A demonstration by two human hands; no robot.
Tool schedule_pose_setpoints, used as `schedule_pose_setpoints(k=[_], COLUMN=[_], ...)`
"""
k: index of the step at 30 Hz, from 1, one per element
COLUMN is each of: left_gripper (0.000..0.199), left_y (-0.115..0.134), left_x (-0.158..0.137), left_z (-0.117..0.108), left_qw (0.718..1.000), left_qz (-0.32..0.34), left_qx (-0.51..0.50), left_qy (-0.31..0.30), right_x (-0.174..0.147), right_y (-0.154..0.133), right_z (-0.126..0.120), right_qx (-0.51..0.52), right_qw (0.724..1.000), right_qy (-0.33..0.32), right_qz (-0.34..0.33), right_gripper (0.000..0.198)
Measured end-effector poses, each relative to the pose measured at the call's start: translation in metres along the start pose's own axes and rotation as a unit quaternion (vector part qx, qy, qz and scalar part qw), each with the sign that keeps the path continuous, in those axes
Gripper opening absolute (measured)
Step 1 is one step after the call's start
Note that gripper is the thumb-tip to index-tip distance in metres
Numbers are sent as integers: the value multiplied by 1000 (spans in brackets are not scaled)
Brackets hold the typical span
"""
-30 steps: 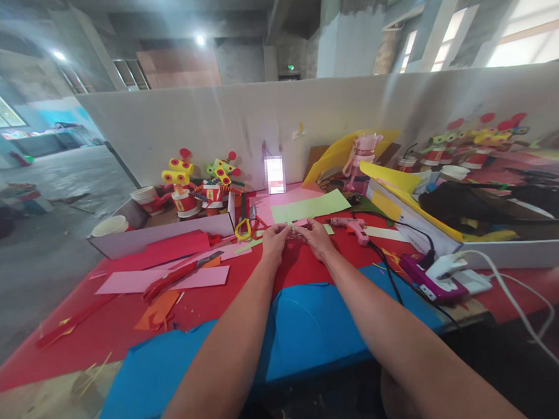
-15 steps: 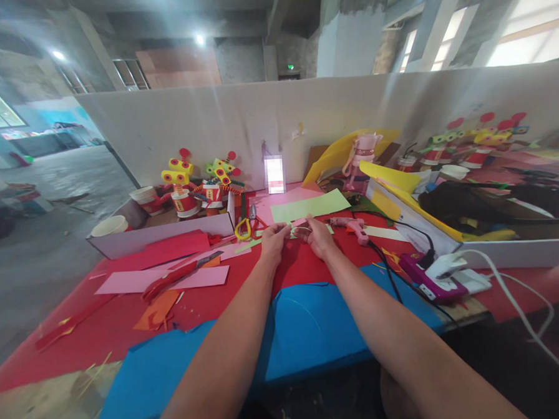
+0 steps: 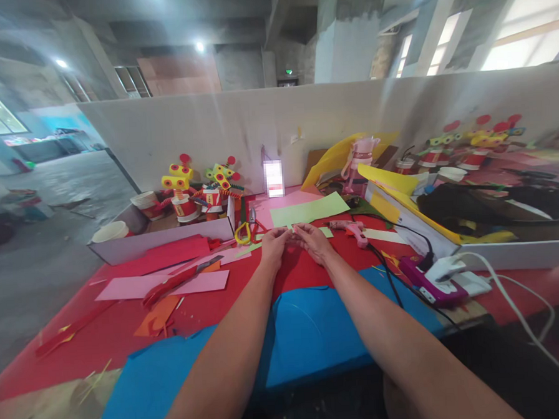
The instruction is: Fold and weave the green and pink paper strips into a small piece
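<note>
My left hand [image 3: 274, 244] and my right hand [image 3: 312, 241] meet over the red table cover, fingertips pinched together. Between them shows a small light green paper piece [image 3: 290, 228], mostly hidden by the fingers. Just behind lies a light green paper sheet [image 3: 310, 210] on top of a pink sheet [image 3: 260, 205]. Left of my hands are yellow-handled scissors [image 3: 242, 233] and thin green strips [image 3: 248, 250]. A pink hot glue gun [image 3: 350, 229] rests on its side to the right of my right hand.
Paper-cup robot figures [image 3: 184, 196] stand in a box [image 3: 168, 235] at the left. A red utility knife [image 3: 178, 282] lies on pink paper. On the right are a purple power strip [image 3: 433, 283] with cords, a yellow-lined box [image 3: 501, 252] and a pink bottle [image 3: 362, 158]. Blue sheet [image 3: 314, 333] covers the front edge.
My right hand has moved in against my left, and its fingers have closed together. The pale strip that showed between the hands is now mostly covered. The view has tilted slightly up.
</note>
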State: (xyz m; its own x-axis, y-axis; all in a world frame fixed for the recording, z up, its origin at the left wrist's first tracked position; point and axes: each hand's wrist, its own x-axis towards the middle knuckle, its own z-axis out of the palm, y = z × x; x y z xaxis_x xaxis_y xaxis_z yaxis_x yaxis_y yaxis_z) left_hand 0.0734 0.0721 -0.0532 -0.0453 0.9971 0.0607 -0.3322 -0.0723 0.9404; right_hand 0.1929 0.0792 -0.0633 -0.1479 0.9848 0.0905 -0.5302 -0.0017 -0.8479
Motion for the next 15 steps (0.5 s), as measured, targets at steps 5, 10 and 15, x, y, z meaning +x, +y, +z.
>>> schedule_pose_setpoints(k=[5,10,15], left_gripper=[38,39,34], left_y=[1,-1,-3], left_x=[0,2,3], left_z=[1,0,0], left_qw=[1000,1000,1000], left_qz=[-5,0,-5], left_qx=[1,12,19], left_qy=[15,20,23], right_x=[-1,-1,-2], right_y=[0,1,2], right_z=[2,3,3], right_qx=[-11,-23,-74], right_qw=[1000,999,996], right_qy=[7,29,33], right_qz=[-14,-16,-42], right_gripper=[42,43,35])
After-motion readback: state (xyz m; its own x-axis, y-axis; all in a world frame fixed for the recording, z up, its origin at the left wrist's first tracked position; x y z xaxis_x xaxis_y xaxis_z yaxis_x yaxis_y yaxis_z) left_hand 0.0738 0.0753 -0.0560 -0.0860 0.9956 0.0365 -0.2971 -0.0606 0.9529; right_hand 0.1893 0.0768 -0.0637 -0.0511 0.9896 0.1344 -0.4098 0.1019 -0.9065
